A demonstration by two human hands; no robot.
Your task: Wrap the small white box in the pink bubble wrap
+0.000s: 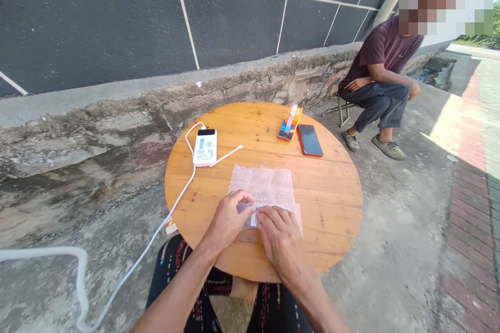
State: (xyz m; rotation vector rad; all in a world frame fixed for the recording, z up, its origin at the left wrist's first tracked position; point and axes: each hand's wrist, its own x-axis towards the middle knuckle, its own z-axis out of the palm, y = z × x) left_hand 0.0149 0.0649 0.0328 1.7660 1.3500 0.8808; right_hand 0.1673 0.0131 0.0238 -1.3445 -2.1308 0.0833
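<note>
A sheet of pinkish bubble wrap (pixel 262 181) lies on the round wooden table (pixel 332 208) in front of me. At its near edge sits a small whitish item (pixel 253 218), partly covered by the wrap and my fingers, so its kind cannot be made out. My left hand (pixel 230 218) pinches the wrap at the left of this item, thumb and forefinger close together. My right hand (pixel 279 229) is closed over the wrap's right side, fingers bent down, its fingertips near the left thumb.
A white power bank (pixel 205 148) with a white cable (pixel 182 199) is at the table's left. At the back right are a tape dispenser (pixel 289 122) and a red-edged phone (pixel 310 140). A person (pixel 380 73) sits on a stool beside the dark wall (pixel 117 21).
</note>
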